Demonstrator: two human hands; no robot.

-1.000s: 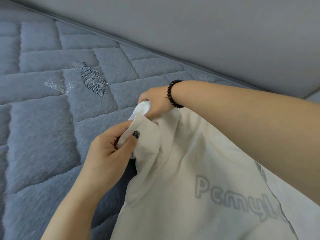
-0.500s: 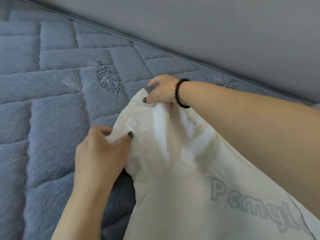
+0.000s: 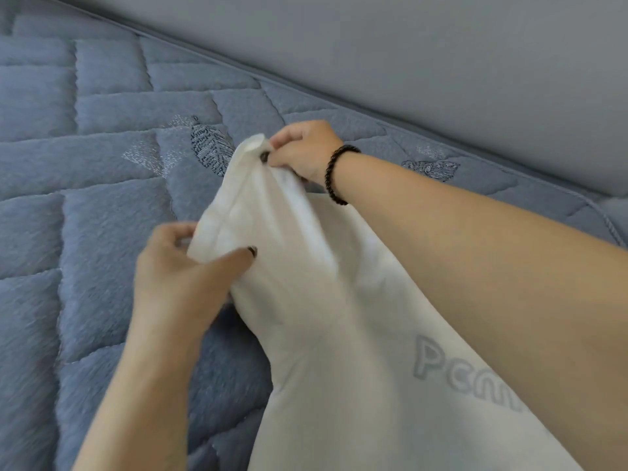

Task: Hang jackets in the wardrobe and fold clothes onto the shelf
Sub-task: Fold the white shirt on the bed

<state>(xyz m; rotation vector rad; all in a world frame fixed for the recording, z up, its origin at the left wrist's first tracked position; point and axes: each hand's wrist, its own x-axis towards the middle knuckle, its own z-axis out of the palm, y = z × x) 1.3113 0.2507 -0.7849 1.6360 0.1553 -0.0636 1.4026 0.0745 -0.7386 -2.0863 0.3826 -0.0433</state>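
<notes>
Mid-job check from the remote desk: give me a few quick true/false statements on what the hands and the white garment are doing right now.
1. Both hands hold the white garment. True.
2. The right hand wears a beaded bracelet on its wrist. True.
3. The garment lies flat and neatly folded. False: it is bunched and lifted between the hands.
4. The left hand rests idle on the quilted blue mattress. False: its fingers pinch the cloth.
5. The garment bears grey printed lettering. True.
</notes>
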